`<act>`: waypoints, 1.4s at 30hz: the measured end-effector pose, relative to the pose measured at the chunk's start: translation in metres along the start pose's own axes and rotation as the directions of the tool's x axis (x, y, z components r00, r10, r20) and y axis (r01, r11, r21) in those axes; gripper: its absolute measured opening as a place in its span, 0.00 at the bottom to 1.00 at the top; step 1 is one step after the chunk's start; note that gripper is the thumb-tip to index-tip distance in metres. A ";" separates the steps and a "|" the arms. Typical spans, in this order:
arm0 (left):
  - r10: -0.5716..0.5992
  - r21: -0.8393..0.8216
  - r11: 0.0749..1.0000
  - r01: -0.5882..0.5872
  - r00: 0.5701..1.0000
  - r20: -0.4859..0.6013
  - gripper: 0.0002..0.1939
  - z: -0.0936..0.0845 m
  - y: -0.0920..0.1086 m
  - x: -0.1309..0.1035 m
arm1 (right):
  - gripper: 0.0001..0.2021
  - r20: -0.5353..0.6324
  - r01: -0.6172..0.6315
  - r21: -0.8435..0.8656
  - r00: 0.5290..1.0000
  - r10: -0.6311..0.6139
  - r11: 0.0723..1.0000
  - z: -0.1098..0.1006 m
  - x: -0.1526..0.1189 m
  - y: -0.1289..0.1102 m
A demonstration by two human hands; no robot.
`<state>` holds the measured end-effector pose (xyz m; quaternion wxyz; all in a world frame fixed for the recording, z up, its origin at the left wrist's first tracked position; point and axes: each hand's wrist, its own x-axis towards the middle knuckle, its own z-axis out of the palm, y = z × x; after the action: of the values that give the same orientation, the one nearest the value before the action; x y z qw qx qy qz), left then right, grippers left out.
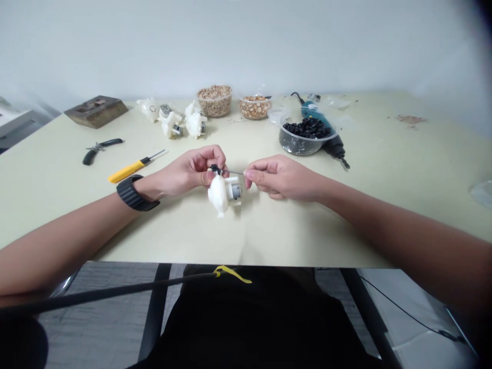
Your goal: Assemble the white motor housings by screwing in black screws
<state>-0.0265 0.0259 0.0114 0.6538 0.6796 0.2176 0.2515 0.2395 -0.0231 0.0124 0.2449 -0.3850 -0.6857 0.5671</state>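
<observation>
My left hand point(196, 166), with a black watch at the wrist, pinches a black part point(215, 168) at the top of a white plastic motor housing point(218, 195). A small silver motor point(236, 191) sticks out of the housing's right side. My right hand point(282, 177) is closed on a thin grey metal rod point(235, 172), which points left to the black part. Whether the rod's far tip touches that part or goes into it, I cannot tell. The left fingertips partly hide the black part.
Pliers point(98, 149) and a yellow-handled screwdriver point(130, 169) lie left. Similar white housings point(171, 123) stand behind, near a metal block point(96, 111). Tubs of tan pieces point(214, 101), brass-coloured pieces point(255, 107) and black parts point(307, 134) stand at the back, beside a teal power tool point(336, 146).
</observation>
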 end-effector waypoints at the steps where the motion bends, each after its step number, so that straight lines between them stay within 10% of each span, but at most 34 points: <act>1: 0.007 -0.060 0.998 -0.009 0.999 -0.036 0.20 0.001 -0.003 0.001 | 0.19 -0.035 0.014 0.047 0.999 -0.013 0.999 0.000 0.001 0.001; 12: 0.008 -0.241 0.969 -0.053 0.983 -0.186 0.16 0.015 -0.017 0.000 | 0.17 -0.274 0.267 -0.057 0.922 -0.272 0.962 0.017 -0.003 -0.004; 18: -0.023 -0.279 0.960 -0.002 0.996 -0.086 0.23 0.026 -0.019 0.000 | 0.17 -0.379 0.249 -0.118 0.883 -0.275 0.961 0.023 -0.002 -0.003; 28: -0.005 -0.133 0.991 -0.025 0.975 -0.221 0.24 0.045 -0.016 -0.003 | 0.16 -0.312 0.217 -0.033 0.925 -0.216 0.976 0.023 0.000 0.000; 42: -0.075 -0.311 0.950 -0.034 0.941 -0.331 0.24 0.047 -0.007 -0.001 | 0.12 -0.223 0.190 -0.745 0.832 -0.507 0.639 -0.002 0.001 0.009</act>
<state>0.0026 -0.0113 0.0033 0.7083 0.5121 0.2914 0.3888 0.2427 -0.0205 0.0036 0.3280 -0.4149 -0.8413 0.1118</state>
